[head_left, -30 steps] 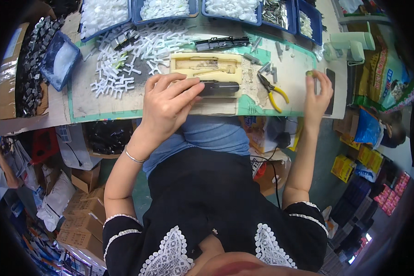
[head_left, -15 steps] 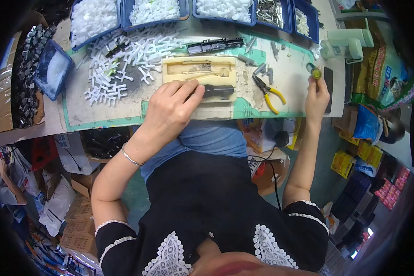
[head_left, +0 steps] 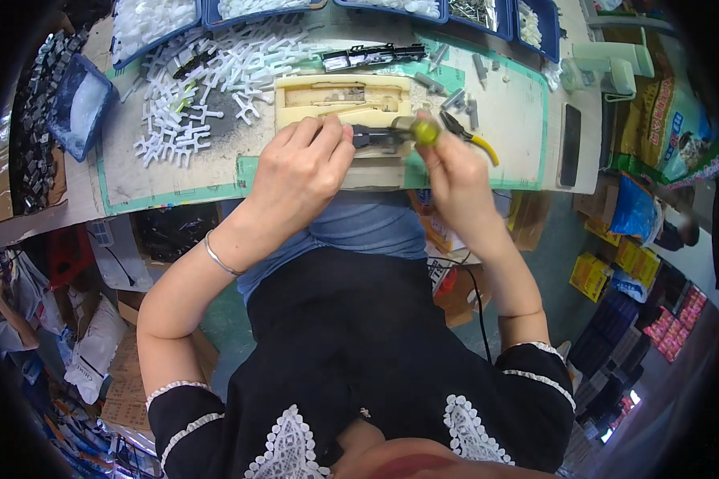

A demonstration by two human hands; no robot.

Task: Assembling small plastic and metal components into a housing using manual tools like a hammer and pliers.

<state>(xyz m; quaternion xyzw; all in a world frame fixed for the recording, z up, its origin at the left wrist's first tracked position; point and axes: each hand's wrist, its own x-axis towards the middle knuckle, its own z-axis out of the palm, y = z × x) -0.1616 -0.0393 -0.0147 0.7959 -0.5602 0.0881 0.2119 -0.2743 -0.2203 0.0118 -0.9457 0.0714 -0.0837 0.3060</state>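
Note:
My left hand [head_left: 303, 164] lies over the left end of a cream fixture block [head_left: 284, 100], fingers bent and closed on a dark moulded plastic part [head_left: 367, 137] at its near side. The fingers cover that part's left end. My right hand [head_left: 455, 172] grips a short mallet-like tool [head_left: 426, 131] with a round yellow-green end. Motion smears the tool, which is over the dark part's right end; whether they touch I cannot tell. Yellow-handled pliers [head_left: 481, 144] lie just beyond my right hand, partly hidden by it.
White forked plastic pieces [head_left: 184, 120] are heaped at left, near a blue bin [head_left: 80, 112]. More blue bins [head_left: 347, 6] line the back. A long black assembly [head_left: 373, 56] and grey pegs [head_left: 454, 99] lie behind the fixture. A dark phone [head_left: 570, 144] rests at the right edge.
My right hand has swung left from the table's right side, bringing the tool over the dark part. My left hand stays at the fixture. The whole view has shifted slightly.

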